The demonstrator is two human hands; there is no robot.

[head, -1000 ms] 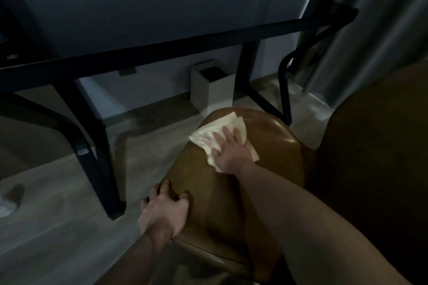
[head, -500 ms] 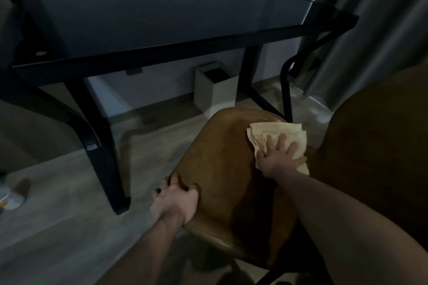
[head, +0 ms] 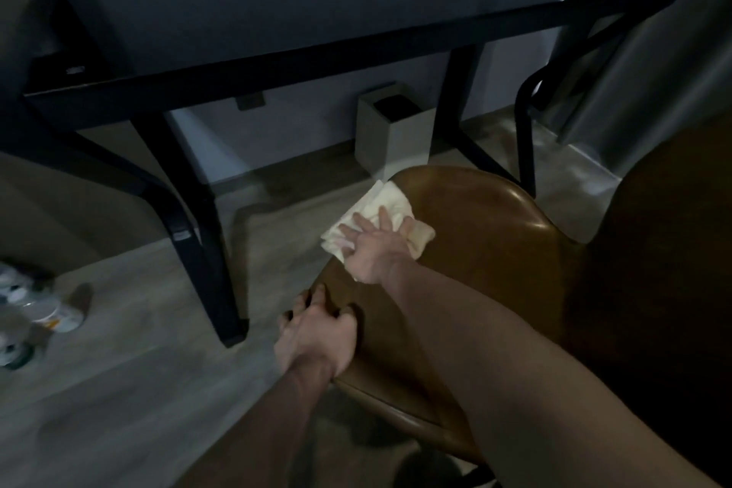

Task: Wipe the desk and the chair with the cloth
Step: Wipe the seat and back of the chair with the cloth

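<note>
Cloth (head: 376,216) now at seat's left edge

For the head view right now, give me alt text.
A right hand presses a cream cloth flat on a brown chair seat while the left hand grips its edge; a black desk stands behind.

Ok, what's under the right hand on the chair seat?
The pale cloth, pressed flat by the right hand near the left front edge of the brown chair seat. The seat surface beneath the cloth is covered.
</note>
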